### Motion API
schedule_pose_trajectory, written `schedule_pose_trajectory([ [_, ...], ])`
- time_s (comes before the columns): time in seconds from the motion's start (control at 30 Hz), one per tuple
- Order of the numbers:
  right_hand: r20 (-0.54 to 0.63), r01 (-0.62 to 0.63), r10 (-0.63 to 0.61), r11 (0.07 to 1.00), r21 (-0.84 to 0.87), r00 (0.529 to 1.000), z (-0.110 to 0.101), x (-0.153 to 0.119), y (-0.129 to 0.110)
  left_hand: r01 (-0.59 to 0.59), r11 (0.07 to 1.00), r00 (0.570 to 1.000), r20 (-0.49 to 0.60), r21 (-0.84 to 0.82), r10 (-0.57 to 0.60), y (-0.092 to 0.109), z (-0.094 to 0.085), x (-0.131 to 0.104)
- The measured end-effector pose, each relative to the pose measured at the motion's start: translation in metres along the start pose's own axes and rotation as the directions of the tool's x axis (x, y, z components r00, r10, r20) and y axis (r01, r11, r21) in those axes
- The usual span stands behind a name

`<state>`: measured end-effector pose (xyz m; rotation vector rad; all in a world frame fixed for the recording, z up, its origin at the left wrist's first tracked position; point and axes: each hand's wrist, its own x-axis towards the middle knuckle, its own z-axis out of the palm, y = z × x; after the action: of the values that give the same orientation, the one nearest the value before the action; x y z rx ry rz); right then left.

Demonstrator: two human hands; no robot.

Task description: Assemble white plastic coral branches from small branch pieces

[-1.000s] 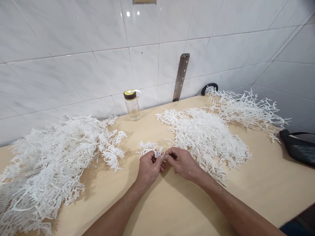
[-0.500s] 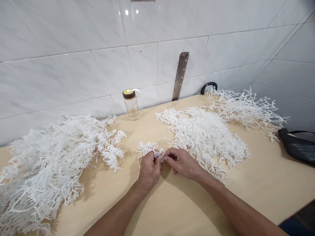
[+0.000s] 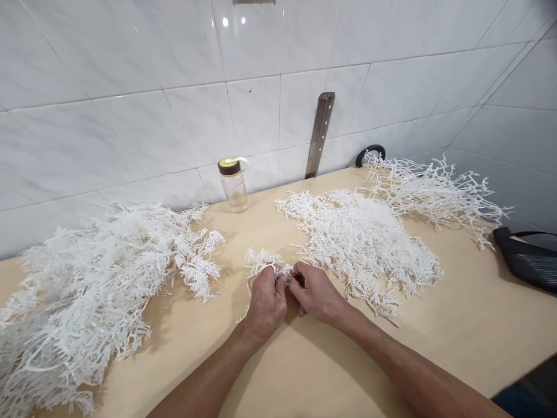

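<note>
Near the middle of the tan table, my left hand [image 3: 266,299] is closed on a white branching piece [image 3: 261,258], whose thin twigs stick out beyond the fingers to the left and above. Just to its right, my right hand [image 3: 317,292] pinches at the right end of the same piece, thumb and forefinger together. The fingertips of both hands nearly meet, and they hide the spot where the twigs are gripped. A heap of short white twigs [image 3: 361,238] lies to the right, beyond my right hand. On the left spreads a large pile of bushy white branches [image 3: 96,290].
A clear bottle [image 3: 235,191] with a brown and yellow lid stands near the tiled wall. A metal strip [image 3: 319,134] leans there. At the back right are a black ring [image 3: 369,154] and longer white branches [image 3: 439,191]. A black bag [image 3: 528,258] lies at the right edge.
The fingers of my right hand have shifted slightly and its lower fingers are more curled in. My left hand keeps its hold on the white piece; the piles look unchanged.
</note>
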<state>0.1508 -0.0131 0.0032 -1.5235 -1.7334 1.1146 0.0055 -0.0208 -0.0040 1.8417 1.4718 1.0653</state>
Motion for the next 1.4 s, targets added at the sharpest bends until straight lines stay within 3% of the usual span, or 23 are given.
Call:
schedule_pose_trajectory([
  [0.13, -0.113, -0.095, 0.11, 0.987, 0.127, 0.988, -0.005, 0.008, 0.011, -0.09, 0.993, 0.996, 0.011, -0.074, 0.091, 0.004, 0.001, -0.006],
  [0.27, -0.098, -0.073, 0.109, 0.947, 0.313, 0.989, -0.014, 0.011, 0.021, 0.091, 0.954, 0.992, 0.105, -0.284, -0.064, 0.0, 0.002, -0.003],
  [0.33, -0.162, -0.024, 0.08, 0.946, 0.323, 0.984, -0.019, 0.011, 0.022, 0.182, 0.903, 0.982, 0.117, -0.388, -0.148, -0.003, 0.002, 0.002],
  [0.57, -0.43, 0.032, 0.01, 0.995, 0.091, 0.903, -0.041, 0.007, 0.016, 0.324, 0.767, 0.945, 0.152, -0.554, -0.29, -0.006, -0.002, 0.012],
  [0.67, -0.466, 0.092, -0.13, 0.99, -0.102, 0.875, -0.043, 0.006, 0.015, 0.334, 0.75, 0.94, 0.142, -0.571, -0.31, -0.006, -0.003, 0.012],
  [0.73, -0.451, 0.183, -0.255, 0.963, -0.197, 0.855, -0.039, 0.006, 0.014, 0.332, 0.748, 0.94, 0.132, -0.575, -0.316, -0.006, -0.003, 0.012],
  [0.8, -0.391, 0.258, -0.318, 0.945, -0.199, 0.864, -0.03, 0.004, 0.012, 0.332, 0.748, 0.939, 0.127, -0.574, -0.319, -0.006, -0.003, 0.013],
  [0.97, -0.219, 0.277, -0.283, 0.959, -0.061, 0.934, -0.007, -0.003, 0.006, 0.322, 0.758, 0.941, 0.102, -0.567, -0.324, -0.007, -0.001, 0.014],
  [1.23, -0.175, 0.285, -0.295, 0.955, -0.079, 0.939, 0.002, -0.003, 0.0, 0.298, 0.761, 0.946, 0.07, -0.577, -0.317, -0.005, 0.0, 0.012],
  [1.4, -0.189, 0.331, -0.353, 0.933, -0.142, 0.916, 0.001, -0.002, 0.0, 0.278, 0.778, 0.954, 0.068, -0.563, -0.292, -0.006, -0.001, 0.013],
])
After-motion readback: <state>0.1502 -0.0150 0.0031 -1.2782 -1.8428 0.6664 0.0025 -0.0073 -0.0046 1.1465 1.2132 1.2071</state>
